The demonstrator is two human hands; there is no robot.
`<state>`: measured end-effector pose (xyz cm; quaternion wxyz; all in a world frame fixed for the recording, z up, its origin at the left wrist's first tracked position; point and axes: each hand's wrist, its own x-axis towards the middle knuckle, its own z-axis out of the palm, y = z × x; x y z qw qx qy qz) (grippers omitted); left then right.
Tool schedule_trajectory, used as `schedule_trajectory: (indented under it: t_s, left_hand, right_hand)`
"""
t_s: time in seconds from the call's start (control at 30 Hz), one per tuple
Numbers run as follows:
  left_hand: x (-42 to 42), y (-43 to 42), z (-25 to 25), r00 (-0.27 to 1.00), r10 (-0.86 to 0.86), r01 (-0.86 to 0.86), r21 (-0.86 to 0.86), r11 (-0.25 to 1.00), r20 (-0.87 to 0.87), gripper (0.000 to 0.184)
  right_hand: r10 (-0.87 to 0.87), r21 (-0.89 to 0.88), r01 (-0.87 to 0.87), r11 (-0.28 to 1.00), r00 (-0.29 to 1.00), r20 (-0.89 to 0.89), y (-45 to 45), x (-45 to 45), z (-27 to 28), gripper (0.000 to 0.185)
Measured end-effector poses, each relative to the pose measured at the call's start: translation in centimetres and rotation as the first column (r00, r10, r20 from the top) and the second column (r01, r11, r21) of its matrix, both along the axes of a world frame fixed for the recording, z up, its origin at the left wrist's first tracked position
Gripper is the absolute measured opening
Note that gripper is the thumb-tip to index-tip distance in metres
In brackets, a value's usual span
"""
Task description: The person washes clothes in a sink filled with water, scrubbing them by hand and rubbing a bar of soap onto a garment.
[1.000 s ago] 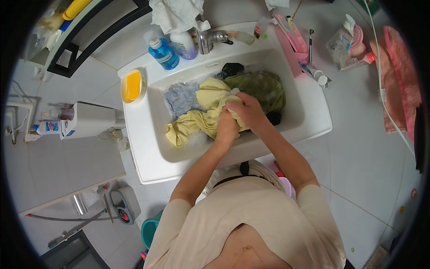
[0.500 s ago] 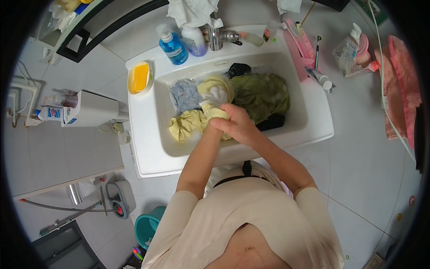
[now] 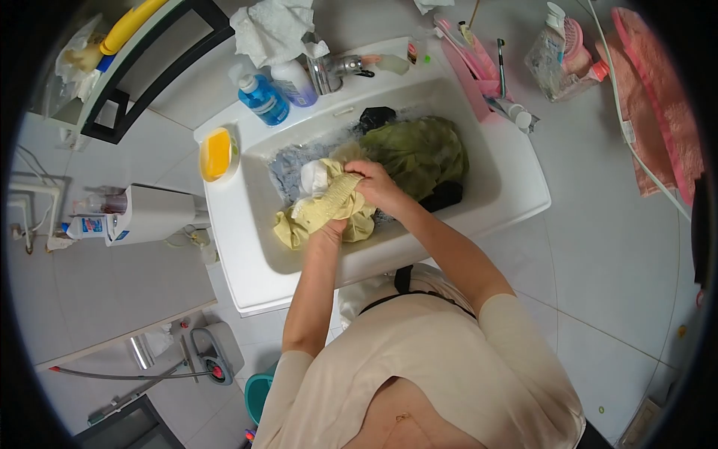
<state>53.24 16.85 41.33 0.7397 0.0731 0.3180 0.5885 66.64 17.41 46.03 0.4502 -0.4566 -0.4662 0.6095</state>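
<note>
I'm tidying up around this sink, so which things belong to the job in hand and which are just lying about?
Seemingly in use:
yellow garment, held by left hand and right hand
olive garment
blue-grey cloth
sink

Seemingly lying about:
blue bottle
pink caddy
pink towel
teal bucket
</note>
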Motion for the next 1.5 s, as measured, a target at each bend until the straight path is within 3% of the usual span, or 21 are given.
schedule_trajectory:
  t_s: [0.03,0.1,0.17,0.23,0.33,0.4,0.47,0.5,0.53,0.6,0.67,0.7,0.77,0.8,0.87,1.03,1.1,1.27,1.37,1.4,1.5]
  left_hand:
    - [1.4,-1.2,2.1,0.983,0.051,-0.055,-0.018,0.998,-0.179,0.027]
    - [1.9,-2.4,2.1,0.857,-0.02,0.043,0.032,0.999,-0.516,0.027]
    - [2.0,-3.5,1.9,0.614,-0.064,0.149,0.036,0.988,-0.787,0.028]
    - [2.0,-4.3,1.6,0.288,-0.072,0.237,-0.002,0.971,-0.955,0.029]
    - [2.9,-3.1,-1.6,0.465,0.128,0.325,0.303,0.896,-0.876,0.031]
    - [2.8,-1.2,-1.9,0.684,-0.018,0.3,0.258,0.918,-0.729,0.031]
    - [2.5,-0.2,-0.7,0.818,-0.152,0.277,0.148,0.95,-0.556,0.031]
    - [2.0,0.4,-0.1,0.859,-0.199,0.273,0.094,0.957,-0.472,0.032]
    - [1.8,0.7,0.3,0.886,-0.223,0.268,0.056,0.962,-0.406,0.032]
    - [1.4,1.4,1.0,0.913,-0.251,0.264,-0.003,0.964,-0.32,0.032]
    - [1.2,2.2,1.1,0.922,-0.262,0.258,-0.052,0.965,-0.285,0.033]
    - [1.2,2.3,1.1,0.924,-0.267,0.256,-0.075,0.964,-0.272,0.033]
    - [1.3,2.5,1.3,0.927,-0.273,0.248,-0.126,0.961,-0.258,0.033]
    - [1.6,2.2,1.4,0.926,-0.277,0.243,-0.156,0.957,-0.256,0.033]
    - [2.5,1.6,1.7,0.913,-0.297,0.236,-0.23,0.944,-0.28,0.034]
    - [3.8,0.1,2.7,0.867,-0.381,0.253,-0.377,0.891,-0.32,0.035]
    - [3.2,0.1,2.7,0.858,-0.429,0.328,-0.342,0.881,-0.282,0.034]
    - [-1.0,1.7,4.3,0.836,-0.478,0.429,-0.223,0.876,-0.269,0.025]
    - [-4.7,2.3,8.1,0.798,-0.213,0.211,-0.069,0.975,-0.564,0.013]
    - [-6.2,2.5,9.6,0.752,-0.147,0.188,-0.005,0.982,-0.642,0.014]
    - [-9.7,2.5,14.2,0.622,0.077,0.006,0.104,0.995,-0.779,0.019]
  right_hand:
    - [-0.005,-0.03,0.006,1.0,1.0,0.023,0.2,0.0,0.1,0.024]
    - [-0.162,-0.181,0.121,0.976,0.959,-0.231,0.7,0.3,0.7,0.019]
    - [-0.294,-0.343,0.172,0.923,0.891,-0.346,0.5,1.0,3.3,0.017]
    - [-0.28,-0.308,0.169,0.936,0.888,-0.365,0.0,1.3,3.3,0.018]
    - [-0.19,-0.259,0.112,0.959,0.934,-0.302,-1.9,-0.1,5.2,0.021]
    - [-0.03,-0.176,-0.006,0.984,0.978,-0.206,-3.5,-1.3,5.5,0.022]
    - [0.065,-0.304,-0.12,0.945,0.98,-0.187,-4.9,-2.5,6.4,0.025]
    - [0.105,-0.287,-0.192,0.938,0.95,-0.294,-5.7,-2.8,7.4,0.025]
    - [0.182,0.036,-0.183,0.983,0.983,0.024,-5.4,-2.9,6.0,0.025]
    - [0.103,-0.189,-0.133,0.973,0.982,-0.161,-5.2,-2.4,6.5,0.02]
    - [0.031,-0.107,-0.042,0.993,0.994,-0.108,-3.6,-1.2,5.2,0.017]
    - [0.067,-0.17,-0.052,0.984,0.994,0.084,-2.7,-0.2,5.5,0.015]
    - [-0.279,0.39,0.118,0.913,0.877,0.39,-0.5,0.9,1.4,0.013]
    - [-0.49,0.59,0.11,0.8,0.687,0.536,0.5,1.8,-0.1,0.014]
    - [-0.132,-0.034,0.15,0.988,0.943,0.304,1.9,3.0,-1.9,0.016]
    - [-0.207,-0.326,0.163,0.931,0.973,-0.104,1.9,2.8,-1.1,0.021]
    - [-0.282,-0.4,0.176,0.9,0.933,-0.225,2.6,3.2,-0.9,0.022]
    - [-0.378,-0.388,0.378,0.84,0.922,0.08,5.0,7.8,-2.2,0.027]
    - [-0.515,-0.409,0.553,0.726,0.831,0.21,5.9,11.1,-3.3,0.033]
    - [-0.564,-0.384,0.627,0.678,0.778,0.276,5.0,11.2,0.4,0.035]
    - [-0.735,-0.423,0.677,0.602,0.677,0.037,3.5,13.4,2.7,0.036]
